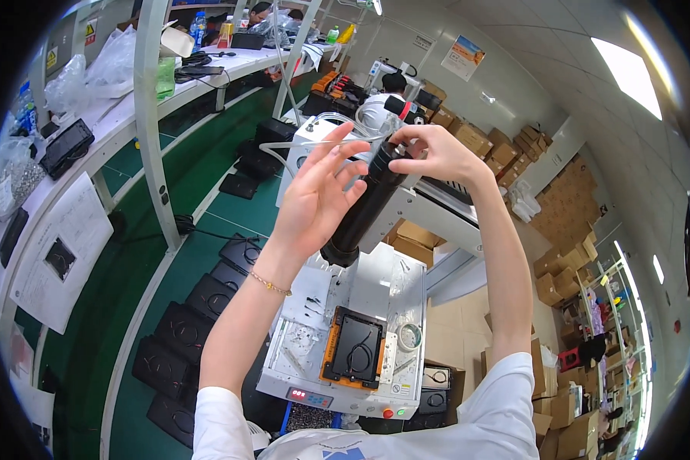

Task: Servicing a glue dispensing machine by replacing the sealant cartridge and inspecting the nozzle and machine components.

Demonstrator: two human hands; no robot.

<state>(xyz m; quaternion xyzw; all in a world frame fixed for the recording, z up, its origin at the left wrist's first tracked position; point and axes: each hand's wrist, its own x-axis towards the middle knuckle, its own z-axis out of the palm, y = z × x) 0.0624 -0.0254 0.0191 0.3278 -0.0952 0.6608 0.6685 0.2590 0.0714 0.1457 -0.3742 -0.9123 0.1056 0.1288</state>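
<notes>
Both my arms are raised around a black cylinder [369,203] that slants up from a white bench machine [337,410]. My left hand [314,192] is beside the cylinder, palm turned up, fingers spread and slightly curled, holding nothing. At the cylinder's top, thumb and fingers of my right hand [437,157] curl around a small metal fitting [400,150]; the exact contact is partly hidden. Below, on the machine bed, an orange and black fixture [330,359] carries a flat black panel [353,330] with a coiled black cable on it.
A tape roll [409,336] lies beside the fixture. Clear tubing [280,146] runs near my left hand. Black panels with cables [180,330] line the left floor. A long workbench [123,115] stands left; cardboard boxes [567,268] are stacked right. Another person [376,111] is behind the machine.
</notes>
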